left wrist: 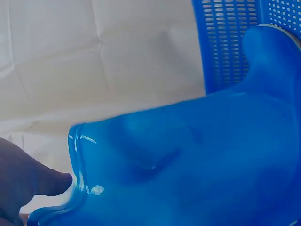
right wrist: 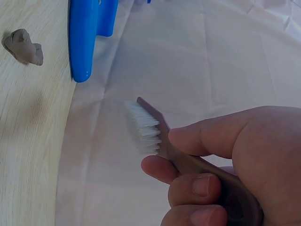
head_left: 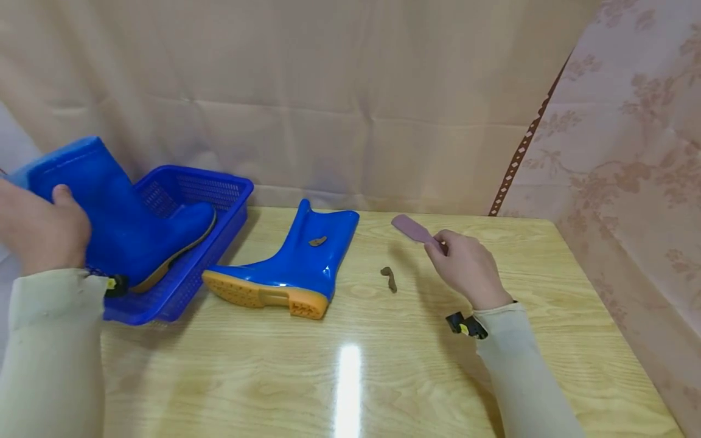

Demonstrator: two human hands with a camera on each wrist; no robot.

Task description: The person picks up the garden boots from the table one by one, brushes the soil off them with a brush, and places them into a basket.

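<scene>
At the left, a blue rain boot point(head_left: 126, 213) leans tilted in a blue plastic basket point(head_left: 181, 298). My left hand point(head_left: 46, 228) is at the boot's upper shaft, its thumb point(left wrist: 54, 182) extended at the top rim in the left wrist view; its other fingers are mostly hidden. My right hand point(head_left: 465, 264) grips the handle of a small mauve-brown brush point(head_left: 413, 230) above the table. White bristles point(right wrist: 143, 127) show in the right wrist view. Between the hands, a second blue boot point(head_left: 298, 261) lies on its side, a brown clump point(head_left: 317, 241) on its shaft.
Another brown clump point(head_left: 390, 280) lies on the wood-grain table point(head_left: 263, 377), right of the lying boot. A beige cloth point(head_left: 328, 121) hangs behind the table. Floral fabric point(head_left: 630, 182) runs along the right side.
</scene>
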